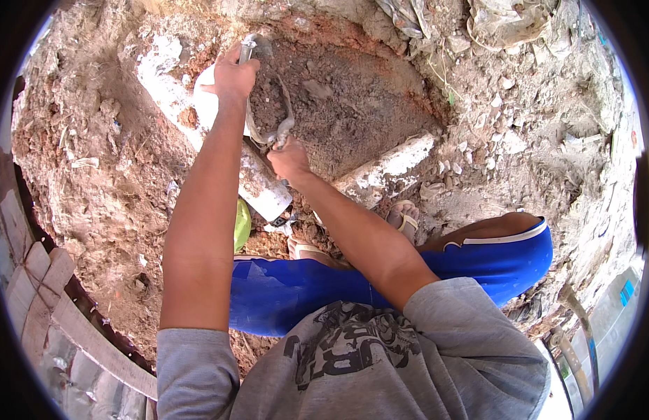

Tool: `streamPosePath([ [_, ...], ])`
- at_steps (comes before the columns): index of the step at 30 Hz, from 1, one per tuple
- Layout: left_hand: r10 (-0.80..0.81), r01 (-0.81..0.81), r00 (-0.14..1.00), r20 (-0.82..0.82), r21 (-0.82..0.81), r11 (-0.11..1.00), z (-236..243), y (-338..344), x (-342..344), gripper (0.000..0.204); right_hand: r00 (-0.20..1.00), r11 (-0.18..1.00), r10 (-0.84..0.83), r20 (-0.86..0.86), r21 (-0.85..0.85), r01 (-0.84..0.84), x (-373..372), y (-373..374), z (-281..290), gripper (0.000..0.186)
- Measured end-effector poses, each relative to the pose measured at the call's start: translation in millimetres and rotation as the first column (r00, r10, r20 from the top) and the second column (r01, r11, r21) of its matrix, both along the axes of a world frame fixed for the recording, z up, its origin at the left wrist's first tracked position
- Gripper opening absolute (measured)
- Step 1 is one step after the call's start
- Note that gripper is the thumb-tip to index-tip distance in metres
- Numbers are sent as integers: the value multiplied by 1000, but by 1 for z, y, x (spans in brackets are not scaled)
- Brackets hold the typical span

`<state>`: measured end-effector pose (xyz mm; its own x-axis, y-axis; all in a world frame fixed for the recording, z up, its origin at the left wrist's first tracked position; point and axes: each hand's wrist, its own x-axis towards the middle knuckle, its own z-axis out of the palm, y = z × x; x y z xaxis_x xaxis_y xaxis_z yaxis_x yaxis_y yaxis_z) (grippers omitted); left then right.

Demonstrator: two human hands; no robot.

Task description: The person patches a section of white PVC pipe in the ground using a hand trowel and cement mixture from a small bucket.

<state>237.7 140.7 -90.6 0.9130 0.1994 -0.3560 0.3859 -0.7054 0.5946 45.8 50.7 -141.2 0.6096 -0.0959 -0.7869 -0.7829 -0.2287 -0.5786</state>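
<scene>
My left hand (pixel 233 74) is closed around the front end of a grey hacksaw (pixel 285 105). My right hand (pixel 290 160) grips its handle end, nearer to me. Between my hands the curved frame bows out to the right, and the straight side of the saw lies along a white plastic pipe (pixel 267 194). That pipe slants from the upper left down toward my feet, its near end open. My left forearm covers part of it, so whether the blade is in a cut cannot be made out.
Right of my right hand, a second dirt-smeared white pipe (pixel 387 168) lies by the dug-out soil (pixel 338 105). A green round object (pixel 242 225) sits beside my left forearm. My sandalled foot (pixel 404 215) stands behind the second pipe. Boards (pixel 41 280) edge the left side; tool handles (pixel 580 336) lean lower right.
</scene>
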Motion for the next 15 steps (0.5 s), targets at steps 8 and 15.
streamPosePath([
  [8,44,-42,970,238,-15,999,-2,15,-11,61,877,915,-403,262,89,394,-56,-34,-3,26],
  [15,50,-39,984,172,-68,997,-7,14,-6,65,971,953,-229,-64,186,237,12,-5,30,20],
])
